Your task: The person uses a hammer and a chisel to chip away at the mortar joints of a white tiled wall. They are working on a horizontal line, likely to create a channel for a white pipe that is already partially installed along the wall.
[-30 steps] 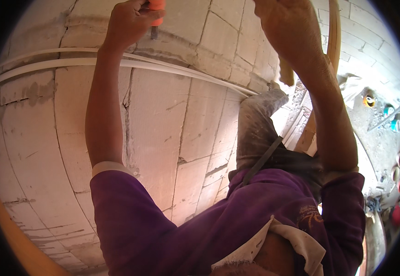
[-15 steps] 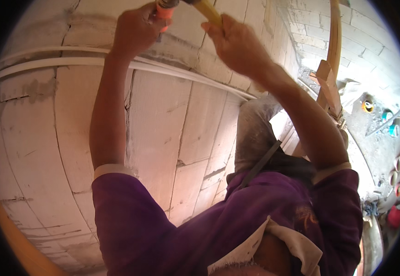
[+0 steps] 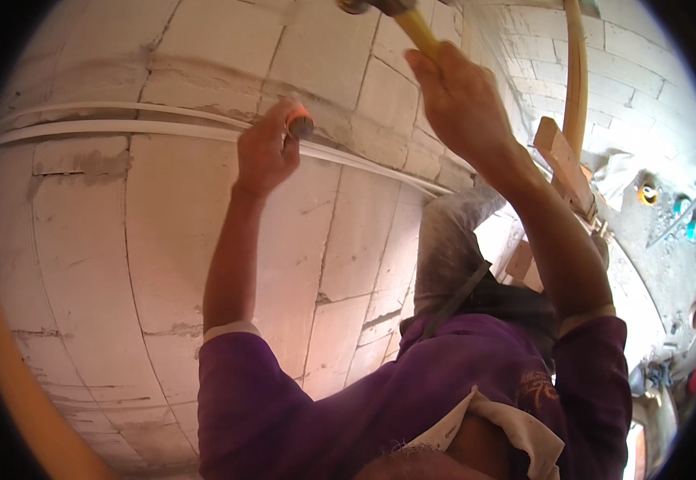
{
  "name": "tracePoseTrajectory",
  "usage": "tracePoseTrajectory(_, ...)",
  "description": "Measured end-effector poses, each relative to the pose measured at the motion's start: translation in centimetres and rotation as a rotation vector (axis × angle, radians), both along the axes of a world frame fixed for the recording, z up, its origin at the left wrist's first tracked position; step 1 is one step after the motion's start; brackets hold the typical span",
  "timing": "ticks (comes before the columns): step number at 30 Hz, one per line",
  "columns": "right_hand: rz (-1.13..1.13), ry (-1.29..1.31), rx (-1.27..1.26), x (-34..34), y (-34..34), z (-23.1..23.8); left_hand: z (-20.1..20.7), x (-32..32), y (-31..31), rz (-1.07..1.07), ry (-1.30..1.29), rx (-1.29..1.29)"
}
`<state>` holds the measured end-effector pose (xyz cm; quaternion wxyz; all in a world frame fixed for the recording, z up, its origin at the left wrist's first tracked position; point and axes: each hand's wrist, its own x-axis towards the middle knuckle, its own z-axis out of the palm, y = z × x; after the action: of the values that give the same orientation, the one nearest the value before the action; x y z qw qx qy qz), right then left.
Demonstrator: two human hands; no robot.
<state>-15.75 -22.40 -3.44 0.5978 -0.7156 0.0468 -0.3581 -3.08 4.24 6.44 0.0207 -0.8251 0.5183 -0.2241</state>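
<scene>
My left hand (image 3: 265, 157) is closed around an orange-gripped chisel (image 3: 300, 125), its round metal striking end facing me. The fingers hide the chisel's blade, and I cannot tell whether it touches the block wall (image 3: 204, 232). Higher and to the right, my right hand (image 3: 464, 104) grips a hammer (image 3: 417, 30) by its yellow handle. The hammer's dark metal head reaches the top edge of the view, well apart from the chisel.
Two white pipes (image 3: 164, 126) run along the wall behind my left hand. Wooden boards (image 3: 577, 88) stand at the right. Beyond them, several tape rolls (image 3: 647, 194) and other items lie on the grey floor (image 3: 652, 264). An orange-brown curved edge (image 3: 24, 400) lies at the lower left.
My left hand has come down from the top edge with the chisel, now beside the pipes. My right hand has moved rightward with the hammer, away from the chisel. The view has shifted slightly.
</scene>
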Motion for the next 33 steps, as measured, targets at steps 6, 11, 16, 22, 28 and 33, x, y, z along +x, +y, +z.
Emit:
tracePoseTrajectory(6, 0.043, 0.129, 0.258, -3.1, -0.5, -1.2, 3.4, -0.1, -1.0, -0.031, -0.080, -0.171)
tracePoseTrajectory(11, -0.020, 0.231, 0.328, -3.7, -1.4, -1.2, 14.5, 3.3, -3.2, -0.015, 0.193, -0.343)
tracePoseTrajectory(16, 0.105, 0.224, 0.465, -3.9, -1.6, -1.1, 23.6, 5.3, -1.6, 0.090, 0.282, -0.358)
tracePoseTrajectory(22, 0.142, 0.229, 0.487, -3.5, -0.7, -1.5, 23.4, 7.2, -1.6, 0.139, 0.348, -0.278)
tracePoseTrajectory(28, 0.202, 0.204, 0.529, -3.1, -0.2, -0.7, 22.2, 5.7, -3.0, 0.203, 0.309, -0.149)
tracePoseTrajectory(33, 0.207, 0.150, 0.456, -2.0, 0.6, 1.2, 21.4, 4.5, -5.0, 0.183, 0.278, -0.003)
